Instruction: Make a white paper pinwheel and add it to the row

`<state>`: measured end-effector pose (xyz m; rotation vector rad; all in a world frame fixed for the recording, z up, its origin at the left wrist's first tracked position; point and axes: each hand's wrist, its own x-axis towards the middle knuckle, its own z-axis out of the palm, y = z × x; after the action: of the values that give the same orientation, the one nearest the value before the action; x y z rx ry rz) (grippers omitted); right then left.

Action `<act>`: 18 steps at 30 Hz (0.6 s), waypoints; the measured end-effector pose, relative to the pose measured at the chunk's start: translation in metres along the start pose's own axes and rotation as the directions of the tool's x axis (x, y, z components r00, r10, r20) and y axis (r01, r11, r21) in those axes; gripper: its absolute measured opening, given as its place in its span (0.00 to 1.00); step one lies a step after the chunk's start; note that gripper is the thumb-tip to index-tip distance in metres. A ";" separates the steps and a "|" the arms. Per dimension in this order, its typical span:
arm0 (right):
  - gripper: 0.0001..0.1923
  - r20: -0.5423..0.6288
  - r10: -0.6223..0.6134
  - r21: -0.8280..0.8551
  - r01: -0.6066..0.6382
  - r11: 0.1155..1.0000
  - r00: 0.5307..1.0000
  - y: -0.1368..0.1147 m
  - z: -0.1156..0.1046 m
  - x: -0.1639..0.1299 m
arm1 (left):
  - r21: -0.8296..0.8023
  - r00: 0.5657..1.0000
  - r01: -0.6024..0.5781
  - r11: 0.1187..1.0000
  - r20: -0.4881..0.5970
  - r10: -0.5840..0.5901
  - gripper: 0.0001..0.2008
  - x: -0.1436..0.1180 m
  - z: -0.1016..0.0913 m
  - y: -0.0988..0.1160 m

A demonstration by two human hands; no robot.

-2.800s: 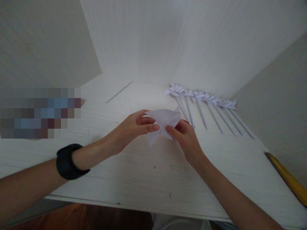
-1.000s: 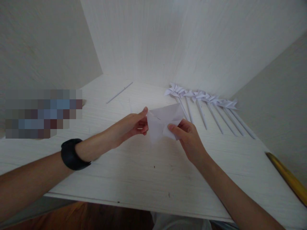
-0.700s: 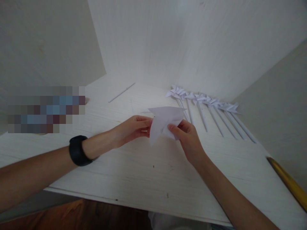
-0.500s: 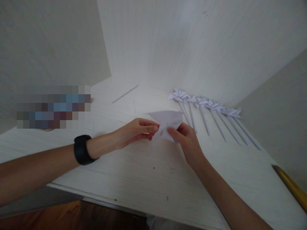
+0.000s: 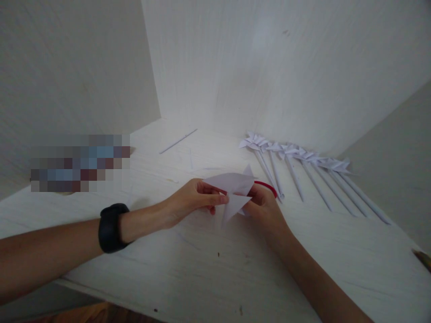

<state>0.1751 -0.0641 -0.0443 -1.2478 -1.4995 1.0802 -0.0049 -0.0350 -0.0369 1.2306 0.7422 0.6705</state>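
Observation:
A white paper pinwheel head point(image 5: 229, 181), with cut points and a flap folded over toward its middle, is between my two hands above the table. My left hand point(image 5: 191, 202) pinches the folded flap at its left side, thumb on top. My right hand point(image 5: 267, 208) grips the paper from the right, its fingertips partly hidden behind it. A red curved strip point(image 5: 267, 186), its kind unclear, shows behind my right hand; I cannot tell whether that hand touches it.
Several finished paper pinwheels point(image 5: 303, 154) on rolled paper sticks lie in a row at the right, by the wall. A single thin paper stick point(image 5: 178, 141) lies at the back left. A blurred-out patch point(image 5: 81, 163) covers something at the far left of the white table point(image 5: 188, 278).
The paper has been turned and a pointed flap now lies folded over toward its middle. The red strip has come into sight. The view has shifted slightly.

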 end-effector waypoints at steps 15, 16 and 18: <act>0.13 0.007 -0.019 -0.071 0.019 0.997 1.000 0.000 0.002 0.000 | 0.162 1.000 0.006 0.987 -0.017 -0.003 0.13 -0.002 0.003 0.001; 0.13 0.009 -0.023 -0.073 0.024 0.997 1.000 -0.001 0.002 0.000 | 0.166 1.000 0.012 0.986 -0.022 -0.009 0.13 -0.002 0.003 0.001; 0.12 0.013 -0.030 -0.066 0.031 0.997 0.999 -0.002 0.003 0.000 | 0.164 0.999 0.017 0.986 -0.030 -0.012 0.13 -0.002 0.004 0.002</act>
<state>0.1722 -0.0649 -0.0432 -1.2616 -1.5697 1.0274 -0.0033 -0.0384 -0.0344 1.3664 0.8430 0.6258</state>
